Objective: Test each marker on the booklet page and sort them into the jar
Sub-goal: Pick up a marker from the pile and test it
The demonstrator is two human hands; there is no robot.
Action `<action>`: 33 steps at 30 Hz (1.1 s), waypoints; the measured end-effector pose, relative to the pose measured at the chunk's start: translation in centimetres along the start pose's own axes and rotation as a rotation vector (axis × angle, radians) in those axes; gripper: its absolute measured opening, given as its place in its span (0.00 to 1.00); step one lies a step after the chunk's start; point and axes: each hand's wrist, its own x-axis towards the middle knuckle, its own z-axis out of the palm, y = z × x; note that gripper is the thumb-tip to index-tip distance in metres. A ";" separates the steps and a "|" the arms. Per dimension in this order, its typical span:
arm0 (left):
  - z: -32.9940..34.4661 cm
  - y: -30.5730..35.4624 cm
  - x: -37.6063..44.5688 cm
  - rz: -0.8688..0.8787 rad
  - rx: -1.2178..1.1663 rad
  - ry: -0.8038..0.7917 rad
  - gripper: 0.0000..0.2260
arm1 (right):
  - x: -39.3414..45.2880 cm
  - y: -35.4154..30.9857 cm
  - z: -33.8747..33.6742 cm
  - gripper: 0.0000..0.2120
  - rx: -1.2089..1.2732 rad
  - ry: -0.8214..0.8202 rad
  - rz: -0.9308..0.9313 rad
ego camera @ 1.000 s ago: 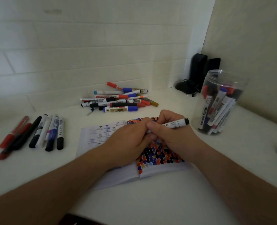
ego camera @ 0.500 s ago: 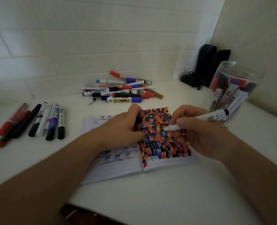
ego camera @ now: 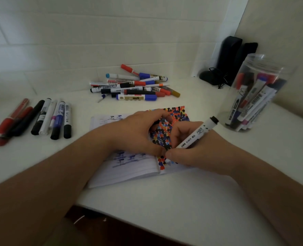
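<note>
An open booklet point(ego camera: 129, 172) lies on the white table, its right page packed with coloured marker blots. My right hand point(ego camera: 198, 157) grips a white marker point(ego camera: 199, 133) with a black end, held slanted with the tip down at the lower left of that coloured page. My left hand point(ego camera: 138, 134) rests on the booklet's middle with its fingers curled, apparently round the marker's black cap, which is mostly hidden. The clear plastic jar point(ego camera: 264, 68) stands at the right and holds several markers upright.
A loose pile of markers point(ego camera: 134, 87) lies behind the booklet near the tiled wall. A row of several red, black and blue markers point(ego camera: 40, 119) lies at the left. Black objects point(ego camera: 230, 61) sit in the far corner. The table's front edge point(ego camera: 147, 214) runs below my arms.
Both hands pulled the cap off the marker and parted. My right hand then swung the marker tip down to the page's lower left; my left hand settled on the booklet.
</note>
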 end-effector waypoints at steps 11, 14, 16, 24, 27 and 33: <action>0.0 -0.1 -0.1 0.007 -0.038 -0.003 0.36 | 0.2 0.2 0.4 0.15 -0.059 0.117 0.077; 0.1 -0.2 -0.1 0.010 -0.036 -0.002 0.36 | 0.2 0.3 0.4 0.15 -0.065 0.115 0.068; 0.1 -0.3 0.0 0.016 -0.037 -0.002 0.37 | 0.2 0.4 0.4 0.15 -0.093 0.118 0.055; 0.1 -0.4 0.0 0.011 -0.035 0.002 0.37 | 0.4 0.5 0.4 0.15 -0.085 0.137 0.080; 0.1 -0.3 0.0 0.012 -0.041 0.007 0.36 | 0.3 0.3 0.3 0.15 -0.041 0.122 0.089; 0.2 -0.3 0.0 0.016 -0.023 0.007 0.36 | 0.1 0.4 0.5 0.15 -0.118 0.100 0.056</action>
